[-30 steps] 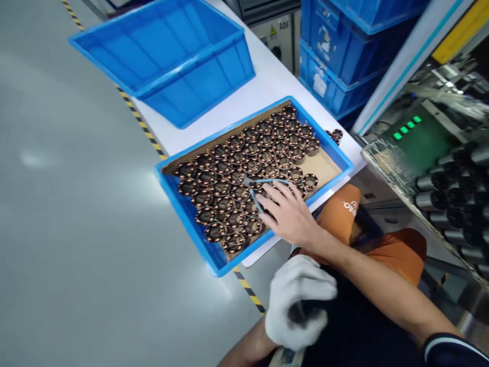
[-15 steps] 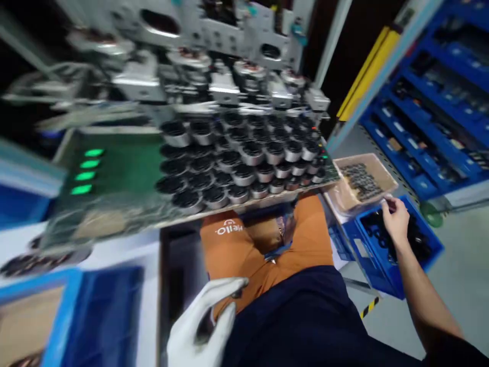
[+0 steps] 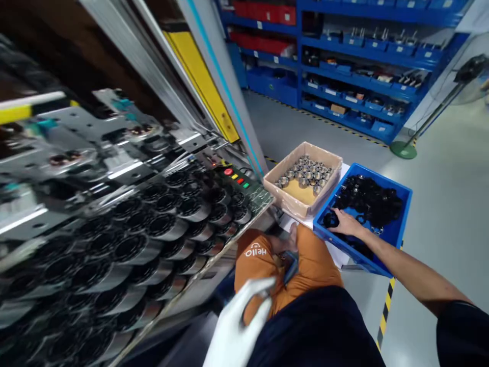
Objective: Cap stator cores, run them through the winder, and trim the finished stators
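Note:
My left hand (image 3: pixel 244 318), in a white glove, hovers over my lap with thumb and fingers curved and apart. It is smeared by motion and nothing clear shows between the fingertips. My bare right hand (image 3: pixel 348 224) reaches into the near left corner of a blue bin (image 3: pixel 407 204). Its fingers and thumb are closed on a black ring-shaped part (image 3: pixel 330 219). Many more black parts (image 3: pixel 376 201) lie heaped in that bin.
Left of the bin stands a plastic-lined box (image 3: pixel 301 208) of metal rings (image 3: pixel 305 173). Rows of black-topped metal cylinders (image 3: pixel 168 224) fill the bench beside the machine. A button panel (image 3: pixel 235 177) sits at the bench's end. Blue shelving (image 3: pixel 355 76) stands behind.
My view has swung to the right. My right hand has gone from above the bin's far edge down to the black parts inside. My left hand stays raised over my lap.

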### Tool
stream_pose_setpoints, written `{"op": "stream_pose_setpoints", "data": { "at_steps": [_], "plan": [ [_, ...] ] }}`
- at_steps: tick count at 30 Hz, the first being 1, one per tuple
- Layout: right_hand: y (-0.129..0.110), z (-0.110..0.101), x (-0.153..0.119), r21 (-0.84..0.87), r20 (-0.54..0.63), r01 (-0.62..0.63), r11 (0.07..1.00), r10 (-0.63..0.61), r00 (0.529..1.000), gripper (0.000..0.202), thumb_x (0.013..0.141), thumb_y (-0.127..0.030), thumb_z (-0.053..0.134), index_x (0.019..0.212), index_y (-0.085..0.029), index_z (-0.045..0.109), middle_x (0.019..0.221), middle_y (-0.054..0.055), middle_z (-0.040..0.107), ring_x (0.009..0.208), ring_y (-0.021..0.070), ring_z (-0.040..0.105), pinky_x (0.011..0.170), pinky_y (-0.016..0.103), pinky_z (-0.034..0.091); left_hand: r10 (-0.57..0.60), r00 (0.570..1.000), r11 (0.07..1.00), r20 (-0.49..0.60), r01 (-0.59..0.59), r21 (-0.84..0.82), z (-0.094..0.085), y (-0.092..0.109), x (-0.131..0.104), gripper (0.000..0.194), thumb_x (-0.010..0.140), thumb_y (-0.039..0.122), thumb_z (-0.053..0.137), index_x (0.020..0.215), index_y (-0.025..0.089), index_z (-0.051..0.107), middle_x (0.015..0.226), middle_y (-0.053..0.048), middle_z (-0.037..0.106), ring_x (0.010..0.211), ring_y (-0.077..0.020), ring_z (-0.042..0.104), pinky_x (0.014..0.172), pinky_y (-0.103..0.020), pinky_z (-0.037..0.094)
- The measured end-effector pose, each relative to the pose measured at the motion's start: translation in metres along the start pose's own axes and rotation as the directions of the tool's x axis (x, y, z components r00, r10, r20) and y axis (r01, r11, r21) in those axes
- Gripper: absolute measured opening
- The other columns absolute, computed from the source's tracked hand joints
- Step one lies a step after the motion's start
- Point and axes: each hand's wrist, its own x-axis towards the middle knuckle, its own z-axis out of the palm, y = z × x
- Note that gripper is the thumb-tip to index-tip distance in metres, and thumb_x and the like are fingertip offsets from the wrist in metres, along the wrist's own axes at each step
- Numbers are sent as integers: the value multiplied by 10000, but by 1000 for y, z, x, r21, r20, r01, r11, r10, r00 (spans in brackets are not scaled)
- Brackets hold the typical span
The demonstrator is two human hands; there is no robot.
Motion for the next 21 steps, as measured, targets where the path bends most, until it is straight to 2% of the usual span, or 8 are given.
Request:
{"op": "stream_pose_setpoints", "data": {
  "at_steps": [3,5,8,10,12,14,18,21],
  "plan": [
    [-4,3,-5,-20,48,38,999,-37,998,466,1111,-456,785,1488,-199,692,1488,130,714,1273,302,748,1078,536,676,143,981,960,128,-169,223,16,52,111,389,1126,446,581,1383,243,791,1420,-96,833,1318,-280,813,1197,-437,651],
    [-7,4,-7,-45,65,48,998,-45,997,468,1111,-455,784,1491,-200,690,1490,131,711,1270,301,748,1074,534,678,95,974,777,207,-202,596,34,79,198,414,1159,476,567,1459,253,745,1499,-97,789,1410,-277,754,1247,-428,598],
    [-7,4,-6,-75,79,56,996,-50,996,472,1112,-447,783,1502,-201,684,1508,133,703,1285,307,744,1082,541,675,-51,970,639,239,-153,754,62,88,317,340,1125,359,673,1392,177,780,1449,-193,783,1413,-372,737,1225,-530,584],
    [-2,4,-3,-75,100,71,995,-63,993,462,1112,-440,784,1496,-201,689,1506,132,706,1288,306,744,1086,541,674,-178,940,552,291,-149,820,77,76,373,369,1099,404,769,1365,147,765,1414,-162,777,1343,-334,752,1185,-575,611],
    [5,5,1,-58,128,86,995,-78,989,440,1113,-436,785,1476,-203,701,1498,129,712,1288,302,744,1089,536,673,-261,902,481,343,-187,856,86,59,405,417,1090,429,797,1399,155,740,1450,-146,745,1331,-317,740,1163,-578,628],
    [13,7,6,-23,149,95,995,-91,985,412,1115,-436,782,1451,-207,716,1487,126,719,1280,295,746,1087,526,674,-310,866,430,393,-241,870,93,43,421,431,1093,429,794,1431,169,725,1487,-144,721,1346,-319,726,1159,-576,633],
    [24,10,12,69,149,92,993,-101,984,384,1121,-436,773,1430,-213,727,1479,123,724,1275,288,746,1088,517,672,-350,810,396,471,-327,858,99,28,429,423,1094,419,793,1432,174,725,1495,-143,716,1353,-321,721,1160,-576,632],
    [31,9,14,126,132,72,989,-89,987,399,1116,-435,781,1437,-206,723,1485,125,720,1292,297,741,1098,531,668,-327,799,457,505,-334,824,99,31,431,416,1090,422,797,1415,171,734,1488,-142,722,1359,-323,720,1174,-585,622]
  ]
}}
